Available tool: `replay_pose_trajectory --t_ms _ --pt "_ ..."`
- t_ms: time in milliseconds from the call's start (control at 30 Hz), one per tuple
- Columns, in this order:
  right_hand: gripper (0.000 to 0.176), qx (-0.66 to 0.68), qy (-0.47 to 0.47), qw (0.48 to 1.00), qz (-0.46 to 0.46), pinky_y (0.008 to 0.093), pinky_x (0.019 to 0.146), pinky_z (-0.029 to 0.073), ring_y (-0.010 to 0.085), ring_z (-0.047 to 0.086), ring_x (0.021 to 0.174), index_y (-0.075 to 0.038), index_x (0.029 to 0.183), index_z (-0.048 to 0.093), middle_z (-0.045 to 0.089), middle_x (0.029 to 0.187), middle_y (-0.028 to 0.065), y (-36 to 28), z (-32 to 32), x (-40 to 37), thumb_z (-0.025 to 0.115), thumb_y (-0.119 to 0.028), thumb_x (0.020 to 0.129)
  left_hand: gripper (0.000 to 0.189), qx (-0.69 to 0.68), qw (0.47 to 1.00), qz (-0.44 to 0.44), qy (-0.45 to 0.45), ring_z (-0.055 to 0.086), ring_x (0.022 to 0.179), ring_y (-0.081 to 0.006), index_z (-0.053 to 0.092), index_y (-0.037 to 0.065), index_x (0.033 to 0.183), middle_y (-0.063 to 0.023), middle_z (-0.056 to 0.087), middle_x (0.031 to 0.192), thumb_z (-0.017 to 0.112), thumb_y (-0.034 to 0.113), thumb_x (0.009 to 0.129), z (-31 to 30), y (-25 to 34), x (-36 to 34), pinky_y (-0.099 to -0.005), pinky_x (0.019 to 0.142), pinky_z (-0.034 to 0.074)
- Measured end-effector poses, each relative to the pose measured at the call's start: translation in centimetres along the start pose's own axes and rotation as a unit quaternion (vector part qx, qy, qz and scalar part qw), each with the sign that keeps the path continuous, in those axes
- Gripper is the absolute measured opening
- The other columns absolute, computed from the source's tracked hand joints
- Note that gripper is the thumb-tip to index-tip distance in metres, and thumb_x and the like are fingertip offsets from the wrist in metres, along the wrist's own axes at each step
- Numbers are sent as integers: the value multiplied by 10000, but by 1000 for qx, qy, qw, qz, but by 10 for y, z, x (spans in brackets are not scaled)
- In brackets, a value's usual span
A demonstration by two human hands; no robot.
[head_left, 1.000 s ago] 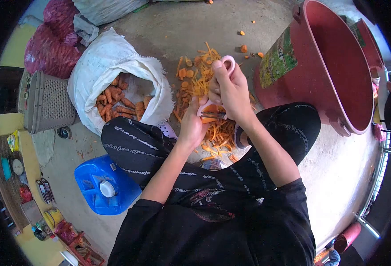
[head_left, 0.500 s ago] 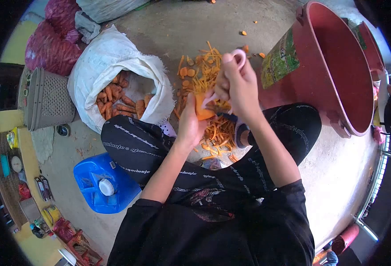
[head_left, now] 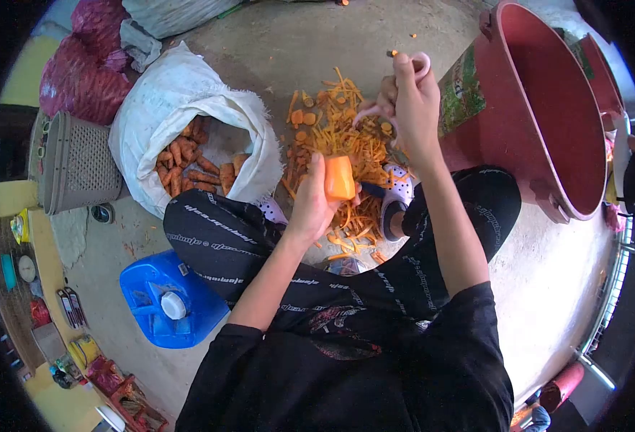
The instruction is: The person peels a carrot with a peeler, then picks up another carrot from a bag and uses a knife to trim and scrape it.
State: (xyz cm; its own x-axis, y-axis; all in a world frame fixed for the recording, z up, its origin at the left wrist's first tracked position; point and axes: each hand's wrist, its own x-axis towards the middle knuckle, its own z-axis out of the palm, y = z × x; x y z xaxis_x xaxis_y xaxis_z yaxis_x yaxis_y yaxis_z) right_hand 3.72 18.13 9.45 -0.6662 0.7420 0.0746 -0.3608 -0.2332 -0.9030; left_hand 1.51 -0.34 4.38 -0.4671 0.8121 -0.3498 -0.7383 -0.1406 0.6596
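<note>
Left hand pinches a blocky, peeled orange carrot; right hand clenches a pink loop-handled peeler.
Carrot partly hides left fingers.

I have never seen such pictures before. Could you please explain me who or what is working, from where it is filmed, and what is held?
There is no machine here: a person works with two bare hands. All the pictures come from one camera worn on the head, looking forward and down. The left hand holds a smooth orange piece, probably peeled carrot. The right hand, raised and apart from it, grips a pink tool, which looks like a peeler. Orange strips and small chunks lie on the floor. Around stand an open white sack of carrots, a blue jug and a large red tub.
</note>
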Motion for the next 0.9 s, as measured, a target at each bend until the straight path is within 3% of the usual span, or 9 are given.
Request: replay_pose_trajectory --t_ms 100,167,333,400,500,667,767,800,900 --pt "241 20 -5 998 55 231 361 363 72 376 404 -87 866 370 382 574 -7 -9 26 -33 501 -276 939 592 33 998 12 56 579 808 -195 488 -17 1151 -101 569 985 292 506 957 1 -5 4 -338 695 491" --pt "237 67 -29 989 125 219 361 294 59 357 430 -93 870 375 389 600 -12 -10 33 -47 524 -268 931 581 4 1000 16 17 581 850 -195 490 -17 1161 -97 572 1011 296 494 962 -4 -4 6 -338 739 491" --pt "226 79 -60 981 165 215 382 316 49 401 478 -91 875 378 398 627 -20 1 32 -55 514 -260 935 483 -19 999 9 39 572 891 -183 491 28 1176 -82 571 1024 336 436 968 10 3 2 -337 776 481" --pt "213 13 -22 994 104 215 383 340 51 408 474 -84 867 381 412 630 -18 6 28 -44 502 -244 939 365 25 999 23 37 565 874 -176 480 85 1169 -62 565 976 396 374 963 1 -5 5 -356 743 480" --pt "215 -26 31 999 -29 245 380 437 73 406 409 -64 838 382 417 587 -9 7 11 -5 473 -228 943 416 68 997 -7 24 567 859 -175 481 45 1157 -73 567 961 362 399 972 -2 -3 0 -346 731 479" --pt "214 13 38 999 17 307 452 519 62 331 425 -106 852 366 340 594 -29 2 2 -2 488 -262 934 519 -14 1000 -3 18 577 797 -173 482 8 1166 -94 564 927 315 459 970 -6 -3 2 -338 707 490" --pt "218 28 16 994 103 256 401 442 63 321 430 -114 855 369 329 590 -28 -12 29 -38 499 -269 934 476 -56 998 6 35 568 845 -168 509 47 1102 -81 565 936 298 454 975 3 2 5 -347 745 475" --pt "229 46 5 992 118 231 360 346 62 366 429 -93 856 378 381 596 -8 -8 31 -45 506 -264 938 463 -79 996 14 35 565 863 -166 517 62 1078 -76 566 941 290 453 977 7 3 5 -349 760 469" --pt "241 88 -47 985 138 223 362 328 55 360 436 -91 860 379 356 604 -25 -8 42 -60 527 -267 932 418 -117 993 7 10 552 905 -155 524 104 1070 -60 564 966 279 432 984 -5 -2 6 -346 790 448"
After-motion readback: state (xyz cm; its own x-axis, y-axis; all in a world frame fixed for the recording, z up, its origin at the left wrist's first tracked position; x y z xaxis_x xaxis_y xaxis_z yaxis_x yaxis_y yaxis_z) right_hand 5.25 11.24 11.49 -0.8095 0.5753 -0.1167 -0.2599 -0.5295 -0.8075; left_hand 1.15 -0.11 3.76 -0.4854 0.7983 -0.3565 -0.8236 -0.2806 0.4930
